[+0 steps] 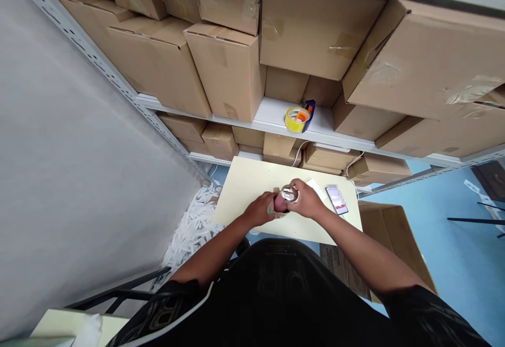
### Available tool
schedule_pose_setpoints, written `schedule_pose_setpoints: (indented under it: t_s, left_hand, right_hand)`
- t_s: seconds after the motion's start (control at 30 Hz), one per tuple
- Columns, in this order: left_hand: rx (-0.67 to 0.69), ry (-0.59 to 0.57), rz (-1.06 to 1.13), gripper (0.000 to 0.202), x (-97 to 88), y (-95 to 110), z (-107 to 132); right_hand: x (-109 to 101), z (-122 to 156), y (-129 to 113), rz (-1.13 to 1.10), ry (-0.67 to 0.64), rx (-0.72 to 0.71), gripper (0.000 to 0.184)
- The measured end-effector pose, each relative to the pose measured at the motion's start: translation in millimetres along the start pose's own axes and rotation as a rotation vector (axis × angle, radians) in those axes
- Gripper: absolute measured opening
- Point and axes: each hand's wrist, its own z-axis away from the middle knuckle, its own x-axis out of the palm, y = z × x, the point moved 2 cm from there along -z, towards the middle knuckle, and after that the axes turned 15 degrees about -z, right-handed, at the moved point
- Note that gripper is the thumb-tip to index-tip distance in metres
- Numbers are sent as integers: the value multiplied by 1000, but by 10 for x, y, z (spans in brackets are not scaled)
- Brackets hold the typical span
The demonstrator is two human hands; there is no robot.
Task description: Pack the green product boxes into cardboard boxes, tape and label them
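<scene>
Black shirt (284, 289) fills the bottom. Left hand (260, 209) fingers wrap the pink item (281, 203) over the tabletop (244, 189) centre; right hand (306, 203) fingers pinch its ringed top. It looks small, light, probably rigid: grip the body. Phone (336, 200) lies at three o'clock near the edge; bare room lies at ten.

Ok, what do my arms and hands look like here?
The left hand and right hand are bare, no gloves or watch visible. Forearms uncovered. Short black sleeves with a faint grey pattern; the left sleeve has a thin white edge.
</scene>
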Motion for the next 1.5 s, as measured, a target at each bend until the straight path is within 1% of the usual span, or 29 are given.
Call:
schedule_pose_setpoints:
  t_s: [0.1, 0.17, 0.23, 0.3, 0.33, 0.4, 0.47, 0.57, 0.63, 0.67, 0.7, 0.73, 0.77, 0.83, 0.87, 0.9, 0.97, 1.03, 1.07, 1.1, 1.13, 1.17, 1.2, 1.27, 1.3, 1.33, 1.4, 1.47, 1.5]
  left_hand:
    - [-30, 40, 35, 88, -95, 59, 14]
    - [-63, 130, 52, 89, -214, 148, 23]
    - [-53, 236, 107, 92, -366, 291, 14]
    - [-51, 290, 203, 94, -511, 453, -18]
    - [-68, 294, 265, 92, -571, 523, -39]
    - [-114, 281, 441, 84, -654, 621, -77]
    - [-125, 231, 704, 78, -686, 659, -97]
    - [-94, 81, 1102, 74, -661, 652, -90]
    - [-79, -45, 1243, 72, -621, 659, -74]
    - [-82, -95, 1279, 71, -600, 675, -66]
    - [-94, -120, 1301, 72, -582, 696, -59]
    - [-115, -110, 1310, 74, -568, 722, -55]
    - [-142, -61, 1308, 75, -561, 747, -50]
    - [-189, 92, 1270, 75, -562, 790, -40]
    - [-203, 151, 1249, 75, -564, 806, -34]
    - [-211, 182, 1237, 74, -563, 815, -28]
    - [-217, 159, 1253, 66, -554, 811, -22]
    - [-228, 56, 1303, 57, -534, 791, -24]
    - [-238, -16, 1326, 59, -523, 783, -27]
    - [-250, -86, 1343, 66, -512, 780, -32]
    - [-259, -129, 1352, 72, -507, 781, -38]
    - [-263, -124, 1348, 75, -510, 786, -47]
    - [-256, -73, 1325, 74, -520, 793, -57]
    - [-230, 90, 1239, 69, -553, 811, -74]
    - [-221, 152, 1197, 70, -565, 820, -80]
    - [-218, 178, 1171, 73, -571, 827, -84]
    - [-230, 148, 1197, 70, -562, 833, -90]
    - [-258, 64, 1287, 62, -538, 830, -93]
    - [-273, 15, 1329, 62, -522, 832, -93]
  right_hand:
    - [-336, -32, -52, -291, 182, -23, 41]
    - [-487, -74, -74, -449, 313, -38, 37]
    - [-552, -129, -116, -588, 424, -33, 35]
    - [-548, -188, -182, -734, 456, 4, 37]
    - [-534, -213, -221, -809, 441, 24, 39]
    - [-502, -241, -303, -955, 362, 34, 43]
    - [-472, -234, -370, -1079, 262, -1, 48]
    - [-364, -187, -426, -1170, 77, -25, 54]
    - [-238, -169, -428, -1154, -7, 17, 52]
    - [-174, -171, -419, -1141, -8, 44, 49]
    - [-117, -182, -404, -1133, 22, 64, 48]
    - [-73, -198, -387, -1129, 80, 71, 48]
    - [-44, -215, -368, -1124, 157, 65, 51]
    - [-29, -240, -334, -1097, 307, 39, 60]
    - [-37, -244, -324, -1089, 352, 28, 64]
    - [-50, -244, -320, -1093, 361, 23, 67]
    - [-86, -237, -331, -1139, 285, 33, 63]
    - [-126, -238, -357, -1195, 161, 58, 57]
    - [-144, -248, -369, -1216, 117, 72, 56]
    - [-160, -265, -377, -1231, 99, 84, 56]
    - [-173, -288, -381, -1241, 109, 90, 57]
    - [-182, -316, -380, -1245, 144, 87, 59]
    - [-188, -345, -377, -1238, 195, 75, 62]
    - [-188, -392, -365, -1196, 298, 48, 70]
    - [-184, -406, -357, -1176, 325, 38, 73]
    - [-179, -412, -349, -1168, 330, 35, 74]
    - [-169, -408, -333, -1195, 267, 49, 69]
    - [-164, -393, -324, -1249, 160, 78, 59]
    - [-164, -388, -322, -1266, 125, 89, 54]
